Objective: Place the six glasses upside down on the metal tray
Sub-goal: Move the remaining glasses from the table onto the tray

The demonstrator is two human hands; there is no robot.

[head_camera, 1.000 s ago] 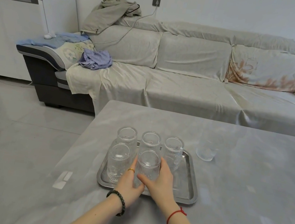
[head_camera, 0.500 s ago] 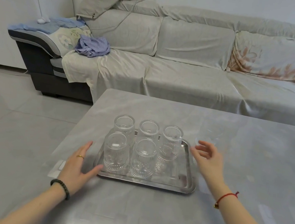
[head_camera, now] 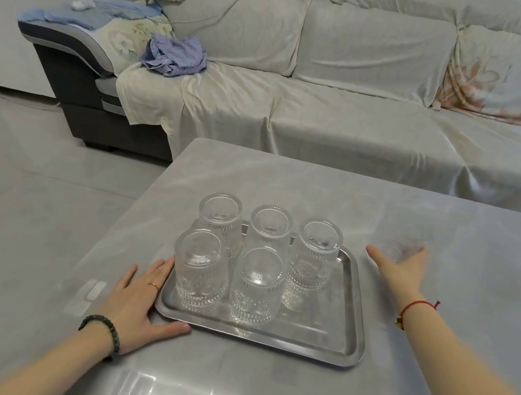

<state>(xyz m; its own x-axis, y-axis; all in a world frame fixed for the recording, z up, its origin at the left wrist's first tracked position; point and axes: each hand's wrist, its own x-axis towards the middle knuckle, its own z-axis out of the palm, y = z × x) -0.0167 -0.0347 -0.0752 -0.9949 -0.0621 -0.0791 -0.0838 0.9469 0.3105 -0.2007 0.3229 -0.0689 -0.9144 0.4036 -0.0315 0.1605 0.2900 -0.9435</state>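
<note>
A metal tray [head_camera: 315, 347] lies on the grey table [head_camera: 452, 324]. Ribbed clear glasses stand upside down on it: three in the back row [head_camera: 269, 228] and two in the front row [head_camera: 199, 269]; the tray's front right corner is bare. One more glass [head_camera: 395, 250] stands on the table just right of the tray, blurred and half hidden by my right hand [head_camera: 405, 274], which is spread open against its near side. My left hand [head_camera: 136, 307] lies flat on the table, fingers apart, thumb and fingers touching the tray's left front corner.
A long sofa [head_camera: 329, 123] under a pale cover runs behind the table, with a blue striped cloth [head_camera: 175, 56] on its left end. The table's left edge drops to a tiled floor [head_camera: 34, 199].
Both hands left the front right glass on the tray. My left hand moved to the tray's left edge. My right hand swung right and reached the lone glass on the table.
</note>
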